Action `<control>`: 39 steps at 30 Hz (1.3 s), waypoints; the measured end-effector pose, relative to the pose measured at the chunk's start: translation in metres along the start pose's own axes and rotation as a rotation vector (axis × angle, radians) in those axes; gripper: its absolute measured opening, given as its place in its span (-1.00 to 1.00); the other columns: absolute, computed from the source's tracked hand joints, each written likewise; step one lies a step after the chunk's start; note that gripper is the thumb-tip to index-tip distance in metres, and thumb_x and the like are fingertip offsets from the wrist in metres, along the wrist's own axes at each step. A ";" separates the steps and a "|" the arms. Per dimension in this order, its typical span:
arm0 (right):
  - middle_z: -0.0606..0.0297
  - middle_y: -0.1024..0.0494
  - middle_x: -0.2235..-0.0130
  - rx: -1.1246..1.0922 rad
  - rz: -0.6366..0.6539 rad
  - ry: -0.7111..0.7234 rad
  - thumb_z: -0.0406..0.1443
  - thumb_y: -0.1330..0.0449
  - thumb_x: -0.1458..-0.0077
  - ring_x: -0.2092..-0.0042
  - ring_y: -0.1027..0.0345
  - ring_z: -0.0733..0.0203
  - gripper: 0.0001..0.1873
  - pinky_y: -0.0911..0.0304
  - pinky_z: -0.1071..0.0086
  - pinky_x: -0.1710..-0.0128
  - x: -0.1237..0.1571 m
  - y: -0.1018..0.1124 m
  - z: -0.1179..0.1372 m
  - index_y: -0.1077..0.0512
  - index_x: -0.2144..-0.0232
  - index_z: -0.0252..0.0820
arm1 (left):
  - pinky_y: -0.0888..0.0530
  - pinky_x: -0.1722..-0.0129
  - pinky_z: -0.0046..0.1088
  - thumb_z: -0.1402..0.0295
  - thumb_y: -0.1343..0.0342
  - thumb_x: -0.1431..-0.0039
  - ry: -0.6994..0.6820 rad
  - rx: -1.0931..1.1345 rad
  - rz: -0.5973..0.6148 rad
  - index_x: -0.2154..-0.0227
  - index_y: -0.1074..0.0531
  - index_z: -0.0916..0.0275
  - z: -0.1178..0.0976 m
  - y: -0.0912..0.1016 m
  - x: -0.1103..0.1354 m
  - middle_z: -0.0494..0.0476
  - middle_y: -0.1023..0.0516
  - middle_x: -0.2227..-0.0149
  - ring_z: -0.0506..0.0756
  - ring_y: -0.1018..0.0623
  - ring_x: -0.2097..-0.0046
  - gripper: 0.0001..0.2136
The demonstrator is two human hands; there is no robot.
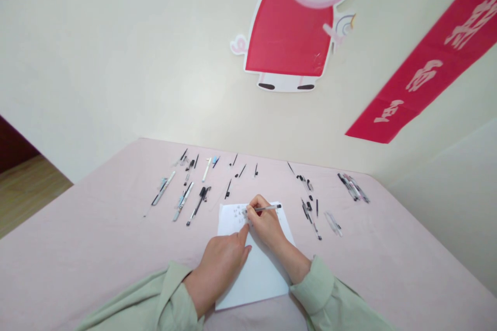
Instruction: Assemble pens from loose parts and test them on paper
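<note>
Pen (269, 208) clamped in the right hand (268, 226) seems mid-stroke at twelve o'clock on the paper (256, 279), left hand (222, 258) at nine, thumb and forefinger apart, and further marks would want steadiness.

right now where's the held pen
The pen is held in the right hand, over the upper part of the white sheet, below the head view's centre.
</note>
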State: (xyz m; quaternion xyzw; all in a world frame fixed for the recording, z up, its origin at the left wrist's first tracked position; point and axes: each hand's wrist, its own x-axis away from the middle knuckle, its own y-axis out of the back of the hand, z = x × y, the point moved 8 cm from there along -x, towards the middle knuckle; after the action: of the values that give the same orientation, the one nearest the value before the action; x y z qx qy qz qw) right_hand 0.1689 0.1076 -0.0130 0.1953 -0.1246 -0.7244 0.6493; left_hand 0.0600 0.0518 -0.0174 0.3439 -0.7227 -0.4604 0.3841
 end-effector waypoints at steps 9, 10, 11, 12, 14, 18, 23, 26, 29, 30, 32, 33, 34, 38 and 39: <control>0.48 -0.28 0.58 0.002 0.020 -0.003 -0.33 -0.05 0.03 0.49 -0.22 0.28 -0.92 -0.07 0.44 0.46 0.001 -0.001 0.002 -0.24 0.54 -0.11 | -0.50 0.23 -0.22 0.36 0.11 -0.27 -0.010 0.003 -0.013 -0.22 -0.17 0.27 -0.003 0.006 0.002 0.32 -0.62 0.15 0.28 -0.62 0.17 -0.54; 0.48 -0.28 0.59 0.000 0.020 0.002 -0.33 -0.05 0.03 0.49 -0.21 0.28 -0.92 -0.07 0.44 0.46 0.001 -0.001 0.002 -0.24 0.54 -0.11 | -0.50 0.23 -0.23 0.36 0.10 -0.27 -0.012 -0.001 -0.016 -0.21 -0.17 0.27 -0.003 0.006 0.002 0.31 -0.63 0.16 0.28 -0.62 0.18 -0.55; 0.48 -0.27 0.59 -0.002 0.022 0.008 -0.33 -0.05 0.03 0.49 -0.20 0.28 -0.92 -0.06 0.44 0.47 0.001 -0.001 0.003 -0.24 0.54 -0.11 | -0.50 0.24 -0.23 0.36 0.10 -0.27 -0.012 -0.005 -0.019 -0.21 -0.18 0.26 -0.003 0.006 0.002 0.31 -0.63 0.16 0.28 -0.62 0.18 -0.56; 0.48 -0.26 0.59 -0.004 0.022 0.013 -0.33 -0.05 0.03 0.49 -0.19 0.28 -0.91 -0.06 0.44 0.47 0.001 -0.002 0.003 -0.24 0.55 -0.11 | -0.50 0.24 -0.24 0.36 0.10 -0.27 -0.014 -0.008 -0.021 -0.20 -0.20 0.26 -0.003 0.006 0.002 0.31 -0.63 0.16 0.28 -0.62 0.18 -0.56; 0.49 -0.25 0.59 -0.006 0.022 0.011 -0.33 -0.05 0.03 0.50 -0.18 0.29 -0.91 -0.06 0.44 0.47 0.000 -0.002 0.002 -0.23 0.55 -0.11 | -0.51 0.25 -0.24 0.35 0.10 -0.27 -0.018 -0.011 -0.027 -0.18 -0.21 0.26 -0.003 0.005 0.001 0.31 -0.62 0.15 0.27 -0.62 0.19 -0.58; 0.48 -0.26 0.58 0.001 0.025 -0.003 -0.33 -0.05 0.02 0.48 -0.20 0.28 -0.92 -0.07 0.43 0.45 0.001 -0.001 0.002 -0.24 0.54 -0.11 | -0.51 0.26 -0.23 0.36 0.09 -0.27 -0.017 -0.013 -0.031 -0.17 -0.22 0.26 -0.003 0.005 0.001 0.30 -0.63 0.17 0.28 -0.63 0.20 -0.58; 0.49 -0.24 0.58 0.005 0.020 0.001 -0.33 -0.05 0.02 0.48 -0.19 0.28 -0.90 -0.06 0.43 0.46 0.001 0.000 0.002 -0.23 0.54 -0.11 | -0.52 0.28 -0.21 0.35 0.09 -0.27 -0.027 -0.019 -0.045 -0.16 -0.24 0.28 -0.004 0.008 0.001 0.29 -0.64 0.18 0.30 -0.63 0.22 -0.59; 0.49 -0.25 0.57 0.002 0.029 0.011 -0.33 -0.05 0.02 0.48 -0.19 0.29 -0.92 -0.06 0.44 0.46 0.001 -0.001 0.002 -0.23 0.53 -0.12 | -0.53 0.27 -0.21 0.36 0.08 -0.26 -0.017 -0.022 -0.032 -0.17 -0.23 0.29 -0.004 0.008 0.002 0.30 -0.64 0.18 0.30 -0.63 0.21 -0.58; 0.49 -0.24 0.58 -0.001 0.029 0.025 -0.33 -0.04 0.02 0.49 -0.18 0.29 -0.92 -0.05 0.44 0.46 0.000 -0.002 0.002 -0.23 0.53 -0.12 | -0.53 0.27 -0.19 0.36 0.08 -0.27 -0.012 -0.021 -0.022 -0.16 -0.26 0.30 -0.004 0.008 0.001 0.31 -0.64 0.18 0.31 -0.63 0.21 -0.59; 0.49 -0.24 0.58 -0.003 0.026 0.024 -0.33 -0.04 0.03 0.49 -0.17 0.29 -0.92 -0.06 0.44 0.46 0.000 -0.002 0.002 -0.23 0.53 -0.12 | -0.53 0.27 -0.19 0.36 0.08 -0.27 -0.015 -0.018 -0.023 -0.15 -0.26 0.30 -0.004 0.008 0.001 0.31 -0.64 0.18 0.32 -0.63 0.21 -0.59; 0.49 -0.25 0.58 -0.004 0.019 0.014 -0.32 -0.04 0.03 0.49 -0.18 0.29 -0.93 -0.06 0.44 0.46 0.000 -0.001 0.001 -0.24 0.53 -0.12 | -0.53 0.26 -0.19 0.36 0.07 -0.27 -0.021 -0.012 -0.027 -0.16 -0.26 0.30 -0.005 0.008 0.001 0.31 -0.64 0.18 0.32 -0.63 0.20 -0.59; 0.49 -0.26 0.58 -0.003 0.017 0.010 -0.32 -0.04 0.03 0.49 -0.19 0.29 -0.93 -0.07 0.44 0.46 0.000 -0.001 0.001 -0.24 0.53 -0.12 | -0.53 0.26 -0.19 0.37 0.07 -0.26 -0.022 -0.010 -0.029 -0.17 -0.25 0.30 -0.004 0.008 0.001 0.31 -0.64 0.18 0.32 -0.63 0.20 -0.58; 0.49 -0.26 0.58 -0.001 0.014 0.008 -0.32 -0.04 0.03 0.49 -0.19 0.29 -0.93 -0.07 0.44 0.46 0.000 -0.001 0.001 -0.24 0.53 -0.11 | -0.53 0.26 -0.19 0.37 0.07 -0.26 -0.023 -0.009 -0.030 -0.17 -0.24 0.30 -0.004 0.007 0.001 0.31 -0.64 0.18 0.32 -0.63 0.20 -0.58; 0.48 -0.26 0.57 0.006 0.003 0.016 -0.33 -0.04 0.03 0.48 -0.19 0.29 -0.92 -0.06 0.44 0.46 0.000 0.000 0.001 -0.24 0.53 -0.12 | -0.53 0.27 -0.17 0.36 0.07 -0.26 -0.024 -0.008 -0.038 -0.17 -0.24 0.29 -0.004 0.007 0.001 0.31 -0.64 0.19 0.33 -0.63 0.22 -0.58; 0.48 -0.25 0.57 0.007 0.002 0.019 -0.33 -0.04 0.02 0.48 -0.18 0.29 -0.92 -0.06 0.44 0.46 0.000 0.000 0.001 -0.24 0.53 -0.12 | -0.53 0.28 -0.17 0.36 0.07 -0.26 -0.025 -0.008 -0.039 -0.17 -0.24 0.29 -0.004 0.007 0.001 0.31 -0.64 0.20 0.33 -0.63 0.22 -0.58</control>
State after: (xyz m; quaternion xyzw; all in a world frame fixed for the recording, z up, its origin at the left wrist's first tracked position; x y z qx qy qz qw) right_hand 0.1686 0.1078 -0.0117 0.2041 -0.1210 -0.7216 0.6504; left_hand 0.0618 0.0517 -0.0097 0.3506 -0.7187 -0.4751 0.3672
